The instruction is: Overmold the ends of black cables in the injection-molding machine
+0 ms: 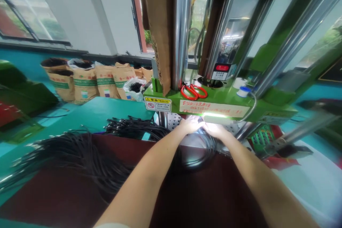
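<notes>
Under the front edge of a green machine (267,111), my left hand (191,124) and my right hand (213,129) meet in the bright lamp light. Both hands are closed around something small and dark at the ends of black cables; glare and blur hide what it is. A loop of black cable (211,146) hangs down below the hands, over a shiny metal plate (192,151). Red-handled scissors (193,92) lie on the machine ledge just above them.
Bundles of black cables (88,153) lie at the left on a dark red board (213,192) and a green table (107,105). Paper sacks (85,82) stand behind. A blue-topped spool (243,92) sits on the ledge. Shiny columns (182,28) rise above it.
</notes>
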`<state>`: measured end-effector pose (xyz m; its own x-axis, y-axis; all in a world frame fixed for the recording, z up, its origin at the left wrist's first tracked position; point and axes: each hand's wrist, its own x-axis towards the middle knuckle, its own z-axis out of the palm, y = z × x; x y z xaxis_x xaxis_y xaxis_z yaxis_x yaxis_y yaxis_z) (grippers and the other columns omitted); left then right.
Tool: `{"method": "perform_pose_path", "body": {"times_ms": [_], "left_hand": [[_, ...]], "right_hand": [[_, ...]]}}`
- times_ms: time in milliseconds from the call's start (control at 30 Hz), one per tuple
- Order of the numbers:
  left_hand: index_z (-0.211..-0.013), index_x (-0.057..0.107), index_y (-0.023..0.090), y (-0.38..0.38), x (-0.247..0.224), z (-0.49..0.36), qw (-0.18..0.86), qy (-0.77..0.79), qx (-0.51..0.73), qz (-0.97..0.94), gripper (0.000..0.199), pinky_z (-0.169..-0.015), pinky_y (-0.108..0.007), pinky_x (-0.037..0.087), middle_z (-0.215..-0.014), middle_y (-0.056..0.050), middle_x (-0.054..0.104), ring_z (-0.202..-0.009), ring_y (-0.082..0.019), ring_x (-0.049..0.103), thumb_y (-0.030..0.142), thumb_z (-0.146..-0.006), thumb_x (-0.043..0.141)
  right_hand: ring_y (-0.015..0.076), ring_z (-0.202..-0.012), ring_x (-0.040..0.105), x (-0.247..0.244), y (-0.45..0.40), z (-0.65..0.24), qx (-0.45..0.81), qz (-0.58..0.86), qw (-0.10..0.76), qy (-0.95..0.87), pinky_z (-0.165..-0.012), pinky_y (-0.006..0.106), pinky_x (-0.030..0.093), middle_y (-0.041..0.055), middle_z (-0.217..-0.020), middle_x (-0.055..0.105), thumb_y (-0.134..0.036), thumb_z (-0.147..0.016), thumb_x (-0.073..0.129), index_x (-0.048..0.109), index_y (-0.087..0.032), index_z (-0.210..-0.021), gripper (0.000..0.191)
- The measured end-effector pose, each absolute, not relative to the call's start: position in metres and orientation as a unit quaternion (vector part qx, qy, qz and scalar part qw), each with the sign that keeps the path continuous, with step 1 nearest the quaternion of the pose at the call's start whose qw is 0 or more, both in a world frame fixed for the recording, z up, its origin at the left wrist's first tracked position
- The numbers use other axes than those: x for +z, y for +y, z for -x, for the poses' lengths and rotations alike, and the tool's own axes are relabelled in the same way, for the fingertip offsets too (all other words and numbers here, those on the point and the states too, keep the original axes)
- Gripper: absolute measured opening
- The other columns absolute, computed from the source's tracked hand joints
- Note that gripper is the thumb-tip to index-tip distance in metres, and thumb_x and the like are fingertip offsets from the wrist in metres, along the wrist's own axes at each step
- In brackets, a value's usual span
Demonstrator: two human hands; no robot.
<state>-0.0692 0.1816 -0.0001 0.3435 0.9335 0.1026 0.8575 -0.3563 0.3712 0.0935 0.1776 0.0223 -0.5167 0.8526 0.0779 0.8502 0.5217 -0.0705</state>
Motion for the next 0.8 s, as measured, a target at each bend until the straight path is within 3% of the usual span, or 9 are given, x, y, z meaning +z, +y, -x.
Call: {"method": "perform_pose_path", "body": {"times_ms": [300,433,600,800], "left_hand": [[-0.132,0.034,0.023,0.166,0.012,0.082,0.132,0.548,0.149,-0.812,0.057,-0.103,-0.04,0.026,-0.138,-0.009,0.038,-0.126,-0.023,0.035,0.052,-0.084,0.032],[-0.136,0.028,0.024,0.159,0.011,0.09,0.146,0.567,0.15,-0.797,0.063,-0.103,-0.046,0.024,-0.141,-0.009,0.033,-0.124,-0.028,0.037,0.057,-0.083,0.031],[-0.135,0.029,0.026,0.165,0.009,0.088,0.173,0.58,0.143,-0.783,0.062,-0.099,-0.051,0.027,-0.141,-0.011,0.032,-0.119,-0.032,0.041,0.058,-0.083,0.03],[-0.137,0.027,0.019,0.169,0.014,0.083,0.161,0.588,0.141,-0.78,0.069,-0.101,-0.052,0.024,-0.14,-0.014,0.034,-0.121,-0.033,0.039,0.059,-0.081,0.032]], "right_hand": [[0.0222,-0.106,0.052,0.016,0.177,-0.111,0.008,0.506,0.081,-0.858,-0.091,0.032,0.036,0.0097,-0.116,0.059,-0.036,-0.093,0.031,0.058,-0.016,-0.111,0.037],[0.0216,-0.109,0.05,0.013,0.175,-0.122,0.006,0.496,0.08,-0.865,-0.095,0.031,0.032,0.0087,-0.117,0.058,-0.034,-0.093,0.033,0.059,-0.016,-0.106,0.033],[0.0236,-0.104,0.052,0.014,0.177,-0.121,0.01,0.501,0.076,-0.862,-0.09,0.032,0.036,0.0096,-0.115,0.059,-0.037,-0.093,0.032,0.059,-0.017,-0.105,0.036],[0.0245,-0.107,0.052,0.011,0.18,-0.118,0.008,0.507,0.085,-0.858,-0.094,0.035,0.033,0.0112,-0.112,0.06,-0.035,-0.093,0.033,0.06,-0.015,-0.105,0.036]]}}
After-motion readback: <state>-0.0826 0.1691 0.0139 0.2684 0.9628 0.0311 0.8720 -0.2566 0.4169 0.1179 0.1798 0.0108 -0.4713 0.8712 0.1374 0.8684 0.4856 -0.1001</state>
